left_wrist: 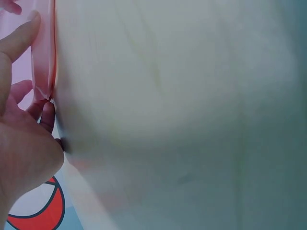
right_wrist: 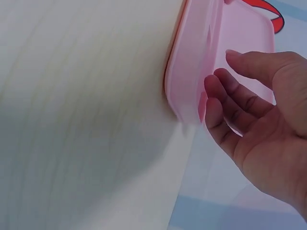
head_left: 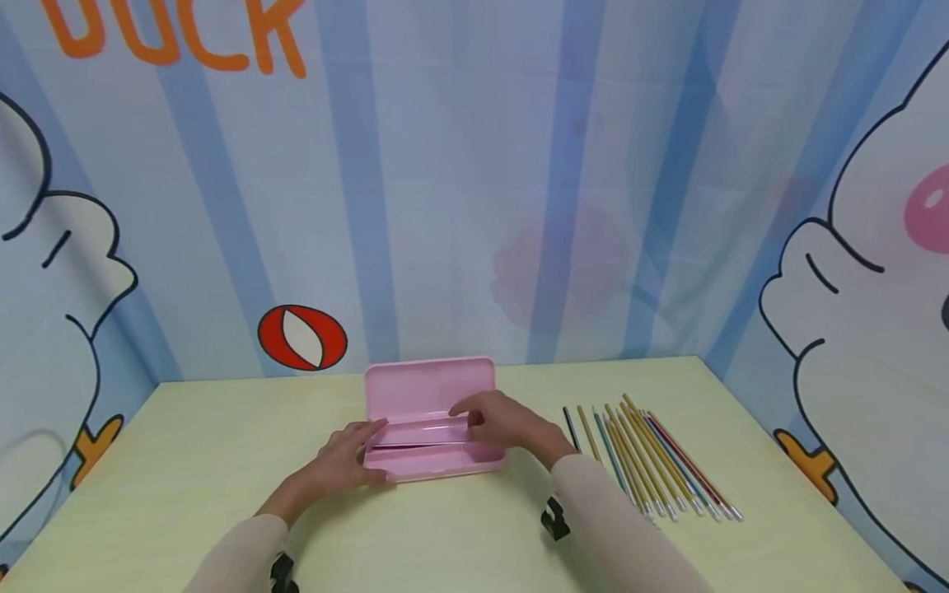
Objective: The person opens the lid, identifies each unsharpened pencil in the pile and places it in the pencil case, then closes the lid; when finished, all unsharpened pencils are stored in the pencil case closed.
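A pink pencil case (head_left: 445, 465) lies on the table with its lid (head_left: 430, 387) raised at the back. Inside it, a pink inner tray (head_left: 426, 433) runs along the hinge side. My left hand (head_left: 337, 461) grips the case's left end, thumb at the front wall and fingers round the corner, as the left wrist view also shows. Over the right end hovers my right hand (head_left: 504, 420), its fingers loosely bent at the rim and its thumb (right_wrist: 254, 64) apart from them. Nothing shows between thumb and fingers in the right wrist view.
To the right, several pencils (head_left: 648, 453), mostly yellow with some blue, red and dark ones, lie side by side on the pale yellow table (head_left: 222, 445). A striped blue cloth (head_left: 460, 206) with cartoon prints stands behind the table and along both sides.
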